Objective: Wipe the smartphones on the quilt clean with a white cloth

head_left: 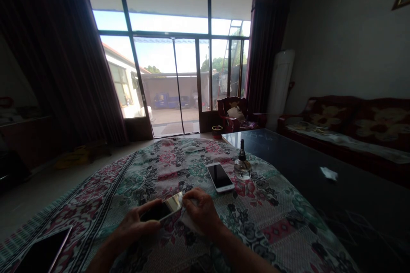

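Note:
My left hand [142, 222] grips a smartphone [163, 209] by its near end, thumb and fingers along its two long sides. Its dark screen faces up and catches window light at the far end. There my right hand [200, 209] is closed, fingertips pinched around a thin white cloth [188, 222] that touches the phone's end. Part of this cloth hangs below the fingers; whether it is fabric or paper I cannot tell. Just beyond my right hand, a second white smartphone [220, 177] lies screen up. To its right stands a clear bottle [242, 165] with a black dropper-like top.
A floral cloth [128, 187] covers the surface under my hands. At the lower left lies a dark flat device [45, 249]. On the right is a dark glossy table [288, 166] with a crumpled white tissue [329, 173]. A wooden armchair [229, 108] and a sofa [336, 115] stand farther back.

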{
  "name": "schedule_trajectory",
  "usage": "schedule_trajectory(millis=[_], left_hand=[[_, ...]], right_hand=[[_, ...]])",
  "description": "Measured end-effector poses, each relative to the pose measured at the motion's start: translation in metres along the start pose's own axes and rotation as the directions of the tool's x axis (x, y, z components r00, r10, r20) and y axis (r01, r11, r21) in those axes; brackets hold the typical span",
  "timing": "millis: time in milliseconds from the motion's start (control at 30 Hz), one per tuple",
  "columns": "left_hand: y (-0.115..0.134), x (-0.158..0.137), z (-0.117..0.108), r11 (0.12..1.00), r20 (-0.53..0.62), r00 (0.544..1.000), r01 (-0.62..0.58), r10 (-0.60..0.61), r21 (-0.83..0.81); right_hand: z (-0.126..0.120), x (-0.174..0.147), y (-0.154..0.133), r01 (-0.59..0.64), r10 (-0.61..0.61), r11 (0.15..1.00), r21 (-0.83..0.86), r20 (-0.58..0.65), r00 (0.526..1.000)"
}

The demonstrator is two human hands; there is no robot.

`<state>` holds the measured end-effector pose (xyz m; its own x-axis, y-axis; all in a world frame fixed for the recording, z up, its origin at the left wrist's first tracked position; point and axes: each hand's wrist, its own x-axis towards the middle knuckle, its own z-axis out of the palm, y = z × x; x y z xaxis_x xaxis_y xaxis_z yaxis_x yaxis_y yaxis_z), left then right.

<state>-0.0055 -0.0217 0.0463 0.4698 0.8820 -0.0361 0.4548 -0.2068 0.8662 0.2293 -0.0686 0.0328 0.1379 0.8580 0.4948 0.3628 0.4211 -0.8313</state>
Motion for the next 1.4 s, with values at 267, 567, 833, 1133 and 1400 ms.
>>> schedule_trajectory(millis=[267, 567, 833, 1133, 1400], left_hand=[[-0.001, -0.001, 0.0, 0.998, 0.098, 0.995, -0.029, 0.034, -0.053], [-0.006, 0.0, -0.003, 0.999, -0.002, 1.0, 0.023, -0.024, -0.046], [-0.007, -0.003, -0.006, 0.988, 0.124, 0.991, -0.024, 0.043, -0.15], [-0.003, -0.003, -0.002, 0.987, 0.127, 0.992, -0.003, 0.024, -0.159], [-0.004, 0.002, 0.002, 0.999, -0.033, 0.999, 0.035, -0.037, -0.04]], right_hand=[[-0.004, 0.005, 0.005, -0.07, 0.068, 0.996, -0.052, -0.033, 0.997], [0.004, -0.002, -0.01, 0.028, -0.029, 0.999, -0.021, -0.017, 0.999], [-0.002, 0.005, -0.008, 0.011, -0.011, 1.0, 0.004, -0.038, 0.999], [0.001, 0.007, 0.002, -0.134, 0.136, 0.991, 0.028, -0.059, 0.989], [0.006, 0.001, -0.005, -0.097, 0.1, 0.995, 0.032, -0.076, 0.992]])
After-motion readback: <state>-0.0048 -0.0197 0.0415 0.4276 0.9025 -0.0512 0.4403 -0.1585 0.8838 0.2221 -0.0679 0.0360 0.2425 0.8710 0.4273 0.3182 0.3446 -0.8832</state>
